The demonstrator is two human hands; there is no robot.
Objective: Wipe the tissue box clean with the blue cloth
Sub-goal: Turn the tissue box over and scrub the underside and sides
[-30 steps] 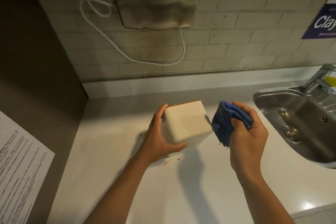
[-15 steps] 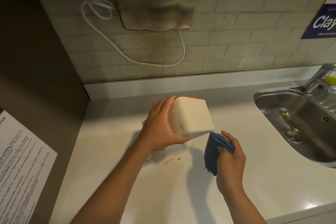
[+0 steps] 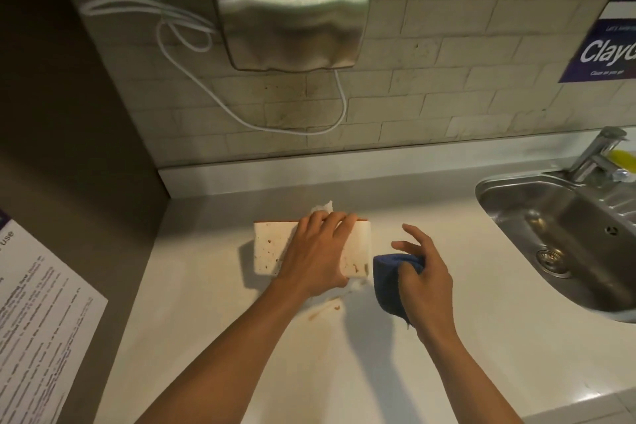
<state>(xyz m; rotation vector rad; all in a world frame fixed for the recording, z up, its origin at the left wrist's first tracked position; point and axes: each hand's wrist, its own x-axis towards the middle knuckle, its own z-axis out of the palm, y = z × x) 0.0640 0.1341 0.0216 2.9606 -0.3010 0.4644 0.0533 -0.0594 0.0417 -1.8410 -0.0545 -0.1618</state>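
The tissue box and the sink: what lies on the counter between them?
In the head view, the right hand holding the blue cloth lies between tissue box and sink; beyond it, bare counter.

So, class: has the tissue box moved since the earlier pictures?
Yes. The tissue box has come down from tilted in the air onto the counter, further left from the sink.
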